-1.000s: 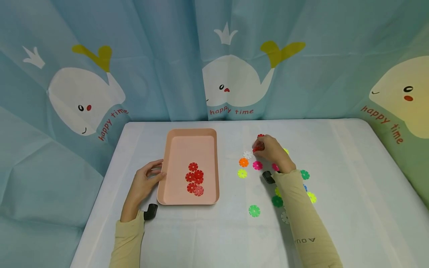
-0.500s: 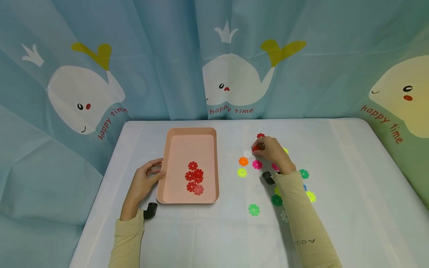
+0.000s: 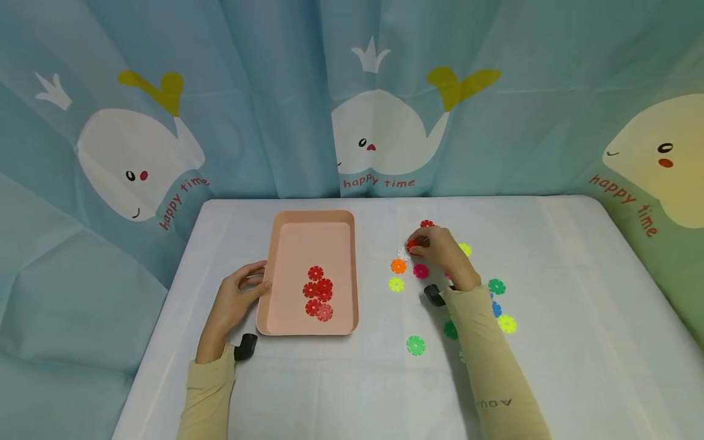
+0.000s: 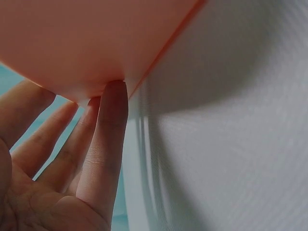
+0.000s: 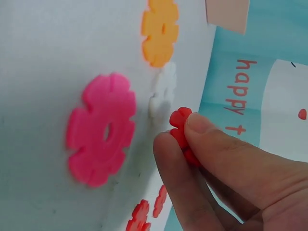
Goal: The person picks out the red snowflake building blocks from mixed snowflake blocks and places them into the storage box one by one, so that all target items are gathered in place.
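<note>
In the head view, my right hand [image 3: 440, 247] pinches a red snowflake disc [image 5: 179, 134] between thumb and fingertips, just above the table beside a white disc [image 5: 164, 86]. A pink disc [image 5: 102, 130] and an orange disc [image 5: 160, 31] lie nearby, and another red disc [image 3: 426, 223] is behind the hand. At the left, a pink tray [image 3: 313, 241] holds several red discs [image 3: 315, 289], some overlapping. My left hand [image 3: 236, 296] touches the tray's left side with fairly straight fingers [image 4: 103, 149], their tips right at its edge in the left wrist view.
Yellow [image 3: 396, 284], green [image 3: 415, 345] and blue discs [image 3: 496, 308] are scattered on the white table [image 3: 341, 391] around the right forearm, which hides some of them. A blue curtain [image 3: 264, 91] with whale prints hangs behind the table.
My right hand has moved slightly left, carrying the red disc toward the white one. The left hand and the tray have stayed in place.
</note>
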Demonstrator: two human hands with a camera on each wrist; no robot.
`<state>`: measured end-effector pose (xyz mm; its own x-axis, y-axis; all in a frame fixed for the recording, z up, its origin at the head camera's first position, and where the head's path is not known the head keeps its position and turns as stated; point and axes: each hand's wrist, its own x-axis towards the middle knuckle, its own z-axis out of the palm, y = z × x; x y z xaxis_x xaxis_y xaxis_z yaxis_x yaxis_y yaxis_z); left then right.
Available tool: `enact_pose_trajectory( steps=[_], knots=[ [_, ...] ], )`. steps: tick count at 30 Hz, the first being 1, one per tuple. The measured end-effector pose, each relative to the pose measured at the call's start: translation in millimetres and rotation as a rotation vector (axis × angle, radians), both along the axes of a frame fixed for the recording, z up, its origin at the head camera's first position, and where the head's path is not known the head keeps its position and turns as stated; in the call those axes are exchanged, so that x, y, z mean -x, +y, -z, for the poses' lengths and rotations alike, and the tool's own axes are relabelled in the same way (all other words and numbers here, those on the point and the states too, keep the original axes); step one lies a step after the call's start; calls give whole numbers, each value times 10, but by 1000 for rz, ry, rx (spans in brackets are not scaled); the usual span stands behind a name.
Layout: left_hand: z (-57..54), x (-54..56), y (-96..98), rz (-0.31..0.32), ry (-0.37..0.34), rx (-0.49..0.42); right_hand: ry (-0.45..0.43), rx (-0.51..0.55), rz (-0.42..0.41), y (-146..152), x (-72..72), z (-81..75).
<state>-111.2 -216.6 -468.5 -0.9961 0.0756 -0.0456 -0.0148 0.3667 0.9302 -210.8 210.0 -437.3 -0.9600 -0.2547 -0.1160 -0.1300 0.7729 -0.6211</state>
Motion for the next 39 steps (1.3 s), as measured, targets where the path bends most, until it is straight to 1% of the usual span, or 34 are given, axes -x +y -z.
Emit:
enact_pose_trajectory(
  steps=[11,17,24,29,36,39],
  knots=[
    [-42,-21,15,2,-7,-11,2,16,2,-86,-89,-88],
    [-33,-21,3,3,3,19,10,36,-19,-135,-142,-113],
    [-10,-6,7,3,13,31,11,71,-49,-234,-173,-130],
    [-9,-2,8,3,16,30,33,72,-67,-336,-208,-136],
    [-10,-10,-4,2,19,40,3,59,-69,-462,-239,-171],
    [-6,-7,-1,1,13,33,13,57,-73,-492,-240,-187]
  ],
)
